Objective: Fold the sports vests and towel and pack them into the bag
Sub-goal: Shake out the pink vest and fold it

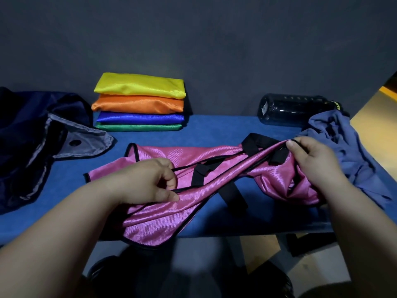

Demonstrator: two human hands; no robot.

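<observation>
Pink shiny-satin sports vest with black piping is in front of the stack of four folded vests (yellow, orange, blue, green), nearer the person, on the blue felt-like surface. Left hand is curled, pinching the piped edge at one end; right hand grips the piping at the other end, off to the right of the stack. Vest isn't flat: it's twisted between the hands, the black elastic side straps are crossed inside the twist, and one lobe hangs over the surface edge farthest from the stack. The dark navy fabric bag with grey lining sits slumped open left of the stack. The crumpled grey-blue towel and a dark translucent plastic bottle on its side lie right of the stack. Looks like four done, this vest and the towel not yet folded. Risks: folding now would likely lock in the twist and trap the straps, giving a lumpy packet. Satin probably slides, so the overhanging lobe could drag the vest off if either grip loosens. Right hand is touching or just beside the towel; could snag it.
</observation>
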